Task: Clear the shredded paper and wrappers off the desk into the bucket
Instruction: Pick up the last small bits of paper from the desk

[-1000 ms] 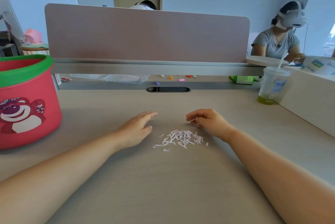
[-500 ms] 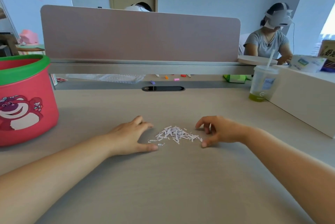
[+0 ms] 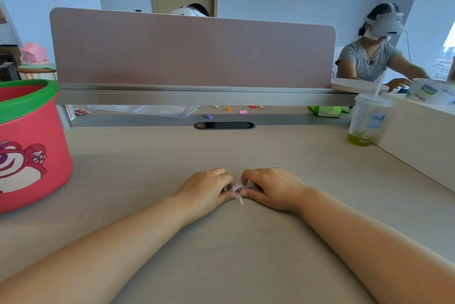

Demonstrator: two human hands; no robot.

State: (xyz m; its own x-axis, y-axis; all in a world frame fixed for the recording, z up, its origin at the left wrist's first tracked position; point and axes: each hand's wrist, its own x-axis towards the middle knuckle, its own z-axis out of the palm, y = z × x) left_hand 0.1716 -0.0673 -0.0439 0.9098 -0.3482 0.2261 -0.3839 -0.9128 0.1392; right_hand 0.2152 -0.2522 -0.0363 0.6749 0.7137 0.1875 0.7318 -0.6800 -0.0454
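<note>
Both hands are down on the bench, drawn in together with the shredded paper [image 3: 236, 189] pinched between them. The left hand [image 3: 205, 190] and the right hand [image 3: 272, 188] have their fingers curled inward and their fingertips nearly meeting; only a small tuft of pale strips shows in the gap, with one strip poking out toward the near edge. I cannot quite tell whether the whole pile is caught or whether some bits lie hidden under the palms.

To do this gather well, I'd say the hands should stay pressed low to the bench [image 3: 234, 254] while they close, so the thin strips get scooped rather than squeezed out sideways. Cupping underneath before lifting would help, since loose shreds this light will likely drift off at any tilt. The stray strip at the front wants tucking in first.

The bucket [image 3: 29, 146], red with a green rim and a cartoon bear on its side, stands well apart on the left side of the bench. Its mouth faces up, but from here the inside is mostly out of sight, so what it holds I can't say. At the far right stands a clear plastic cup [image 3: 368, 122] with a straw, a little green liquid at its bottom. No wrappers are plainly visible on the near bench.
</note>
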